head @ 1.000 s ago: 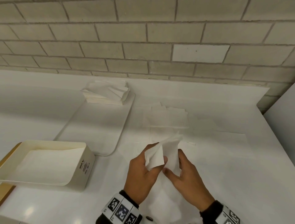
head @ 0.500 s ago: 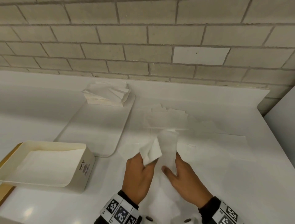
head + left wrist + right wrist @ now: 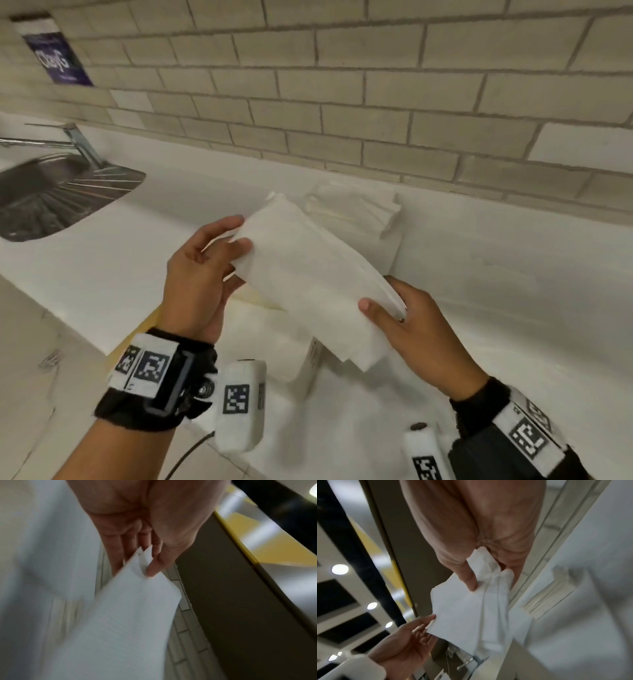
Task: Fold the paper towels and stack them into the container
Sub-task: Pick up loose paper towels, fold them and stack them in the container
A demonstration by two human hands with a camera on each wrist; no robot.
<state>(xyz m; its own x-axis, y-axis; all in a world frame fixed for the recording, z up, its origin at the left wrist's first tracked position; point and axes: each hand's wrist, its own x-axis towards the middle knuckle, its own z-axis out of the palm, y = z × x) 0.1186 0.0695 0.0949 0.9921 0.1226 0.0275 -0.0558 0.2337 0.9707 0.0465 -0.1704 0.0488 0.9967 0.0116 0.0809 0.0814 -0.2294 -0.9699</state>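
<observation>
There are two bare hands, the left hand (image 3: 197, 274) and the right hand (image 3: 416, 329). Between them is one folded white paper towel (image 3: 308, 274). Behind them sits one stack of white paper towels (image 3: 356, 209). Left of them is one grey metal sink (image 3: 51, 195).

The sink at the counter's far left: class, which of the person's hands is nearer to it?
Left. The left hand holds the folded paper towel's end on the sink's side; the right hand pinches the opposite end, farther away.
</observation>
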